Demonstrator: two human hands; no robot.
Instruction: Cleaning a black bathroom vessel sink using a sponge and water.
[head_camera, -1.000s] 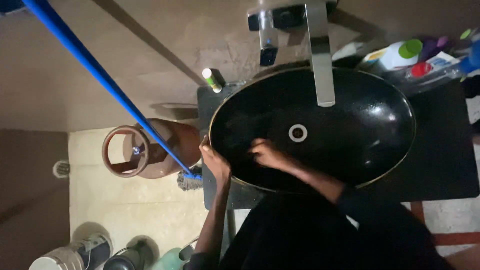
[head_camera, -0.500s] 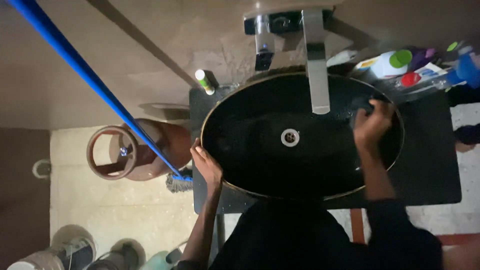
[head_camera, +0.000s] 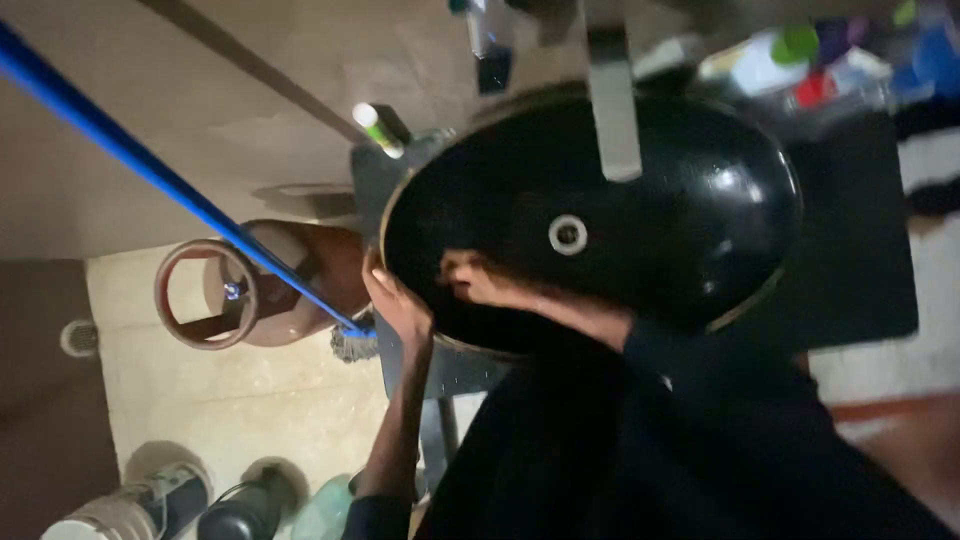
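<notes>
My right hand (head_camera: 478, 283) has swung back from the far right of the black basin (head_camera: 700, 210) to its near left wall—fingers pressed flat, whether grasping anything I cannot tell—while my left hand (head_camera: 395, 300) stays clamped on the rim: scrubbing goes on.

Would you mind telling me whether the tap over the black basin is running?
Off, seemingly: no stream falls from the tap into the basin.
</notes>
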